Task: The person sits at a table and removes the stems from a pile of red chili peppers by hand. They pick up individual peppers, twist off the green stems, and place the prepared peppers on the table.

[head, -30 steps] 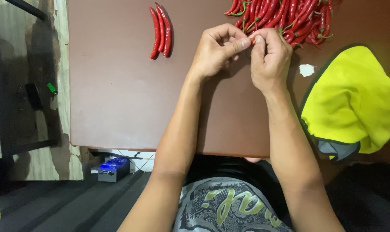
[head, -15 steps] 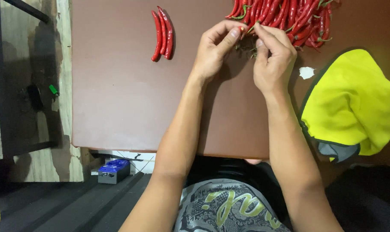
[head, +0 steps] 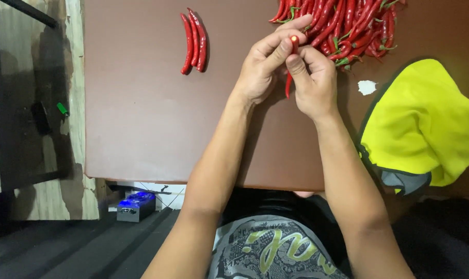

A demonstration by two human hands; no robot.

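Observation:
Both my hands meet over the brown table [head: 141,124], just below a pile of red chillies with green stems [head: 348,26]. My left hand [head: 265,64] and my right hand [head: 312,77] together pinch one red chilli [head: 289,85]. It stands upright between the fingers, its cut top showing at the fingertips and its tail hanging down between the palms. A short way to the left, three red chillies [head: 194,41] lie side by side on the table, without stems that I can see.
A yellow cloth with a grey edge [head: 425,124] lies on the table's right side. A small white scrap [head: 367,87] rests beside it. A dark stand [head: 22,93] is left of the table, and a blue-lit box [head: 135,204] sits on the floor.
My hands have come back a little from the pile toward me. The chilli now stands upright between both hands, its top end showing at the fingertips.

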